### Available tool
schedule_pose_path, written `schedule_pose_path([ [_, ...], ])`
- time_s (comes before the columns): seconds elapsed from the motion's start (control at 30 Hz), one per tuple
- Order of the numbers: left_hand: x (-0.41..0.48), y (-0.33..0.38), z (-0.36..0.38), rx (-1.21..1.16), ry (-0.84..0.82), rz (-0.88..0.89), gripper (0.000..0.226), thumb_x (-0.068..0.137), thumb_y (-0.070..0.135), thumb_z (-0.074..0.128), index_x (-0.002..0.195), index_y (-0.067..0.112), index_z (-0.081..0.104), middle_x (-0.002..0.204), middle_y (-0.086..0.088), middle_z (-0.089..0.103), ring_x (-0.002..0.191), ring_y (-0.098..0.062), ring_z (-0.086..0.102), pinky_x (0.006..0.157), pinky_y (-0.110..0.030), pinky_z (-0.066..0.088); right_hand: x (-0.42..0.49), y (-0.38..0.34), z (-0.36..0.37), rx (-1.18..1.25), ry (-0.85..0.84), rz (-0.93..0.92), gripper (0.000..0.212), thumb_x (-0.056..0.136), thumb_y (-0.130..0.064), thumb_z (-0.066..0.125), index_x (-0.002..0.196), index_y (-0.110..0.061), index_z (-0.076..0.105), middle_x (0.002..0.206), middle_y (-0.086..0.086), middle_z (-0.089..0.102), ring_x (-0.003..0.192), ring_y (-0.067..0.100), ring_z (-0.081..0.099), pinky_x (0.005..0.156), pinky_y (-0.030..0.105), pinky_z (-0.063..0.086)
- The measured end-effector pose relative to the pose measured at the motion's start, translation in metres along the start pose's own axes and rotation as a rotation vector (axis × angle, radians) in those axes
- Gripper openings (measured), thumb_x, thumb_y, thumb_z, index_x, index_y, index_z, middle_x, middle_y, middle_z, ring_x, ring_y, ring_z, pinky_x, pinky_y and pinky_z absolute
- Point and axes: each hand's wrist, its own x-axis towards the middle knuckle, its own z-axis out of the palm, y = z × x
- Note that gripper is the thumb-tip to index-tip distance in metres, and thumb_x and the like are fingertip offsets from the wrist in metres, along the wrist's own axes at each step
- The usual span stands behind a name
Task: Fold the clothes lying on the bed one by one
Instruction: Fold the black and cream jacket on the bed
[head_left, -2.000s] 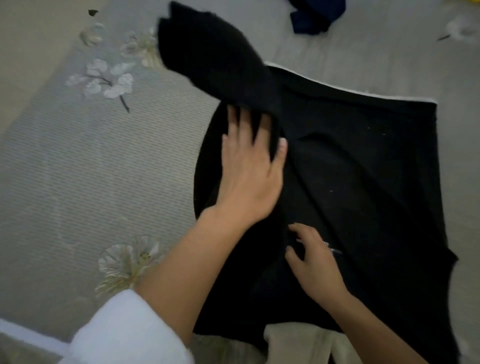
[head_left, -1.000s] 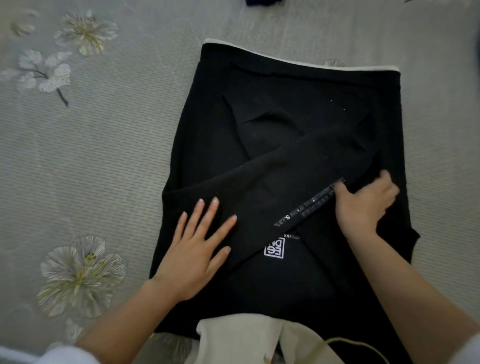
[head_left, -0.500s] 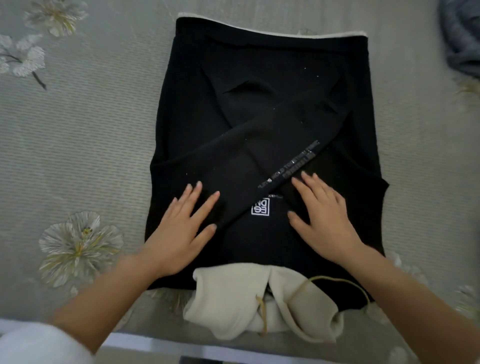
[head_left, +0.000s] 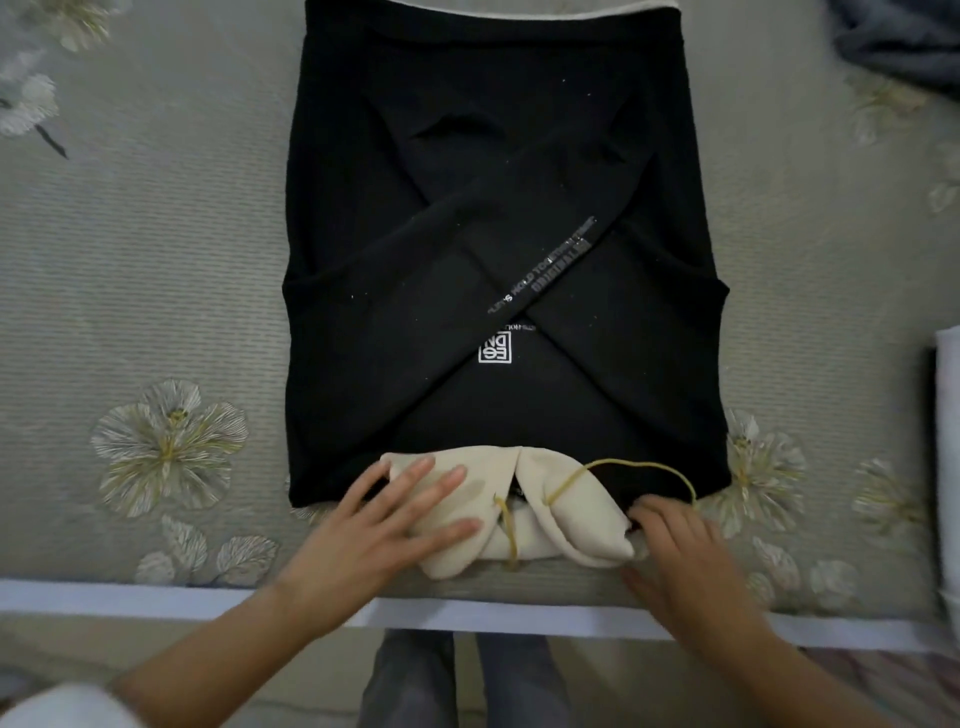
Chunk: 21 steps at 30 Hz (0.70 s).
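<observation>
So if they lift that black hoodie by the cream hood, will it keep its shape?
Probably not. The black hoodie lies limp and creased, so it would likely sag. Its crossed sleeves look loose and may slide open. The cream hood already bunches softly under the left hand.

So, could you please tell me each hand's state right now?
Left hand: open, flat on the cream fabric hood.
Right hand: open, beside it.

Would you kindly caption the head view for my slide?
Both hands, left and right, reach the cream hood of a sleeve-crossed black hoodie.
</observation>
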Motion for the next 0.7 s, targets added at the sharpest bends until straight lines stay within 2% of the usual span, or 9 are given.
schedule_pose_path([
  [0.13,0.018,-0.025,-0.002,-0.094,-0.061,-0.107,0.061,0.070,0.017,0.071,0.126,0.039,0.059,0.148,0.000,0.040,0.136,-0.034,0.038,0.107,-0.052,0.032,0.032,0.007,-0.023,0.250,-0.103,0.087,0.011,0.084,-0.024,0.070,0.086,-0.016,0.063,0.083,-0.007,0.058,0.081,0.017,0.058,0.070,0.032,0.045],
  [0.23,0.022,-0.034,-0.012,-0.656,-0.048,-0.275,0.028,0.082,0.047,0.062,0.110,0.049,0.063,0.126,0.024,0.058,0.133,-0.013,0.044,0.109,-0.033,0.031,0.040,0.020,-0.055,0.631,-0.172,0.231,0.018,0.089,-0.029,0.064,0.072,-0.035,0.063,0.068,-0.017,0.062,0.065,-0.001,0.057,0.059,0.013,0.041],
  [0.27,0.026,-0.037,-0.020,-0.871,-0.038,-0.380,0.017,0.083,0.058,0.054,0.095,0.054,0.065,0.104,0.031,0.065,0.116,-0.001,0.056,0.098,-0.020,0.037,0.044,0.024,-0.066,0.735,-0.171,0.267,0.027,0.088,-0.028,0.065,0.062,-0.031,0.061,0.058,-0.014,0.058,0.055,-0.001,0.053,0.055,0.014,0.038],
  [0.33,0.039,-0.046,-0.032,-1.169,0.031,-0.621,0.041,0.075,0.077,0.050,0.067,0.040,0.068,0.066,0.021,0.065,0.066,0.004,0.061,0.062,-0.009,0.040,0.057,0.032,-0.085,0.871,-0.150,0.335,0.036,0.087,-0.024,0.065,0.055,-0.011,0.056,0.052,-0.004,0.049,0.052,0.007,0.046,0.057,0.025,0.036],
  [0.37,0.049,-0.053,-0.036,-1.262,0.025,-0.733,0.054,0.071,0.079,0.053,0.066,0.027,0.069,0.063,0.013,0.066,0.059,0.001,0.060,0.055,-0.010,0.040,0.066,0.035,-0.092,0.924,-0.132,0.381,0.037,0.086,-0.022,0.066,0.056,-0.003,0.055,0.053,0.003,0.049,0.053,0.012,0.046,0.058,0.029,0.036],
  [0.47,0.080,-0.072,-0.037,-1.446,-0.045,-1.042,0.048,0.076,0.062,0.066,0.076,0.014,0.075,0.078,0.002,0.075,0.074,-0.008,0.069,0.064,-0.017,0.049,0.102,0.037,-0.101,1.162,-0.067,0.577,0.029,0.083,-0.020,0.063,0.070,0.006,0.063,0.066,0.013,0.053,0.063,0.022,0.047,0.058,0.032,0.035],
  [0.57,0.103,-0.078,-0.024,-1.436,-0.010,-1.230,0.032,0.084,0.041,0.066,0.088,0.010,0.072,0.091,-0.004,0.073,0.085,-0.015,0.068,0.069,-0.026,0.053,0.136,0.030,-0.097,1.270,0.038,0.777,0.023,0.086,-0.027,0.063,0.072,-0.009,0.067,0.065,0.006,0.059,0.061,0.022,0.053,0.053,0.027,0.042],
  [0.63,0.108,-0.077,-0.015,-1.368,0.005,-1.254,0.032,0.087,0.035,0.063,0.092,0.004,0.071,0.094,-0.010,0.071,0.085,-0.020,0.068,0.072,-0.030,0.057,0.145,0.025,-0.090,1.167,0.101,0.738,0.014,0.086,-0.023,0.060,0.078,-0.019,0.072,0.071,-0.006,0.067,0.064,0.011,0.062,0.048,0.022,0.044],
  [0.7,0.104,-0.075,-0.008,-1.338,0.006,-1.277,0.030,0.087,0.033,0.062,0.088,0.004,0.070,0.091,-0.012,0.070,0.080,-0.020,0.067,0.074,-0.033,0.058,0.137,0.023,-0.083,1.068,0.181,0.527,0.030,0.086,-0.007,0.055,0.100,-0.028,0.070,0.098,-0.010,0.069,0.096,0.009,0.064,0.073,0.024,0.052],
])
